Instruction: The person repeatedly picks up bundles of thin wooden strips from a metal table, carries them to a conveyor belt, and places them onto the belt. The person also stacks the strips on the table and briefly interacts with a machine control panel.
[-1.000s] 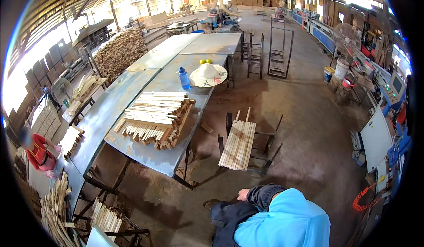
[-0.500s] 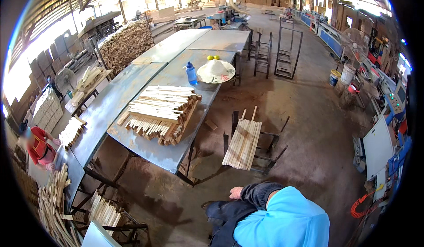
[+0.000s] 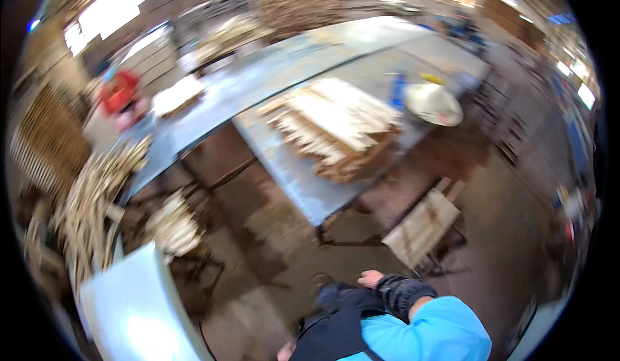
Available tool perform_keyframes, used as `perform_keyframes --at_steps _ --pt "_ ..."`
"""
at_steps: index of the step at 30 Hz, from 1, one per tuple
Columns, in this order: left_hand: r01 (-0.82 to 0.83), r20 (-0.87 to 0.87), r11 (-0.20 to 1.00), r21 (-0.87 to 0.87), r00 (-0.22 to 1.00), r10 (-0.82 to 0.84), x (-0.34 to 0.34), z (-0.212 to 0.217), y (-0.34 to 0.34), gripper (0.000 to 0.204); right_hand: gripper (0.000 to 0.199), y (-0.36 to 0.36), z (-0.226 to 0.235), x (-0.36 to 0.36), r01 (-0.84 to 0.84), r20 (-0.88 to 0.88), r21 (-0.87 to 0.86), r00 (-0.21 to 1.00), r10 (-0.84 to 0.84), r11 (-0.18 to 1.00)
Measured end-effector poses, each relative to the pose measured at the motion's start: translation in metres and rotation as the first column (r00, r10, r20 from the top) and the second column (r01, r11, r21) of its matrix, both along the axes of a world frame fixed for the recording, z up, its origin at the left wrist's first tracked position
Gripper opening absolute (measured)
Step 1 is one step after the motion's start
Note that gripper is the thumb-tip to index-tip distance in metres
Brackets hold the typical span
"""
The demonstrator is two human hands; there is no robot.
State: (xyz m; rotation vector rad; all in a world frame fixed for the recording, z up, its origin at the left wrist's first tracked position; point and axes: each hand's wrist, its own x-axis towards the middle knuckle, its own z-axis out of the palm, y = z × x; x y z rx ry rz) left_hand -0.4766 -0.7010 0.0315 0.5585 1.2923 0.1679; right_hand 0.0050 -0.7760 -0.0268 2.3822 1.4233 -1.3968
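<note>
My right hand (image 3: 370,279) hangs in front of my body at the lower middle, past a dark sleeve cover on a light blue sleeve. Blur smears its fingers, and nothing shows in it. Only a sliver of my left hand (image 3: 285,351) shows at the lower edge, its fingers hidden. Nearest to the right hand is a low stand with a bundle of wooden strips (image 3: 423,228). Farther off, a large stack of wooden strips (image 3: 342,125) lies on a metal-topped table (image 3: 284,180).
A blue bottle (image 3: 398,88) and a pale wide-brimmed hat (image 3: 434,104) sit on the table. Loose wooden strips (image 3: 100,199) pile up at left, near a pale blue panel (image 3: 139,309). A person in red (image 3: 120,93) stands beyond them. Another strip stack (image 3: 174,228) is below.
The view has swung left and blurred, so the table and stacks sit farther right. The pale blue panel shows more, and a bit of my left hand has come into sight.
</note>
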Motion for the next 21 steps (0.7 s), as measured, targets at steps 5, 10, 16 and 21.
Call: perform_keyframes --at_steps 5,10,16,21 --pt "-0.531 0.074 0.845 -0.066 0.842 0.535 -0.029 -0.017 -0.024 0.017 0.017 0.053 0.012 0.011 0.226 -0.283 -0.012 0.933 -0.22 0.974" --pt "-0.703 0.01 0.703 -0.109 0.706 0.708 -0.023 -0.019 -0.008 0.023 0.017 0.126 0.014 0.002 0.444 -0.47 -0.363 0.672 -0.572 0.819" --pt "-0.317 -0.548 0.931 0.179 0.754 0.362 -0.005 -0.007 -0.067 0.045 0.015 0.205 -0.015 -0.004 -0.001 -0.484 -0.282 0.864 -0.141 0.96" --pt "-0.116 -0.617 0.993 0.02 0.78 0.104 0.012 -0.022 -0.126 0.054 0.015 0.278 -0.056 -0.006 -0.528 -0.548 0.002 0.71 0.442 0.849"
